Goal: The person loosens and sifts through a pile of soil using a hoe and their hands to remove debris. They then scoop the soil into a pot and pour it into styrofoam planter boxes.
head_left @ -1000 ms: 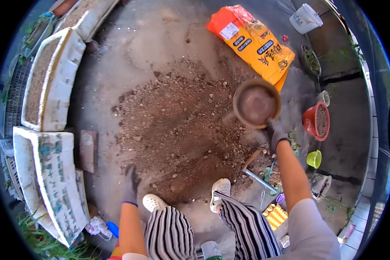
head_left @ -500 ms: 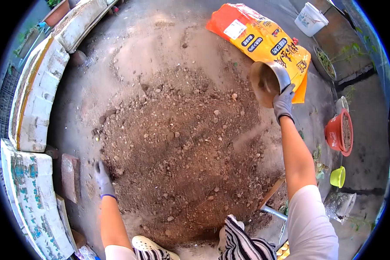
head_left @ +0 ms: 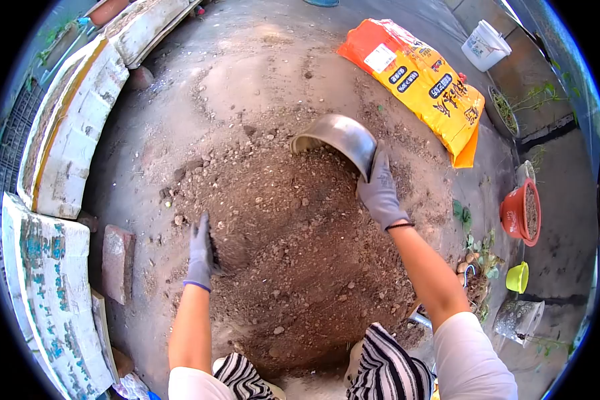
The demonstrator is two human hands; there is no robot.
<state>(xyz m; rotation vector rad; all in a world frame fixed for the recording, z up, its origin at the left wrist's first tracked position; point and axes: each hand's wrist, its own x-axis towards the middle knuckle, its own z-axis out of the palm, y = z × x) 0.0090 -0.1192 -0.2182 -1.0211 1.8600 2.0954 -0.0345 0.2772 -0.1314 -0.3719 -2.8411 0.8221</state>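
Observation:
A broad heap of brown soil (head_left: 293, 247) with small stones lies on the ground in front of me. In a grey glove, my right hand (head_left: 381, 190) grips a metal basin (head_left: 343, 137) by its rim. The basin is tipped on its side over the far part of the heap, its mouth towards the soil. My left hand (head_left: 201, 253), gloved too, stands on edge at the heap's left side. Its fingers are stretched out and its palm faces the soil; I see nothing held in it.
An orange and yellow bag (head_left: 420, 80) lies at the far right. Beyond it stands a white bucket (head_left: 485, 47). A red pot (head_left: 519, 213) and a small yellow-green pot (head_left: 517, 277) are on the right. White foam planters (head_left: 50, 280) and a brick (head_left: 118, 263) line the left.
My right hand has brought the basin left from beside the bag to above the heap and tipped it downward. My left hand has moved right and slightly up along the heap's edge.

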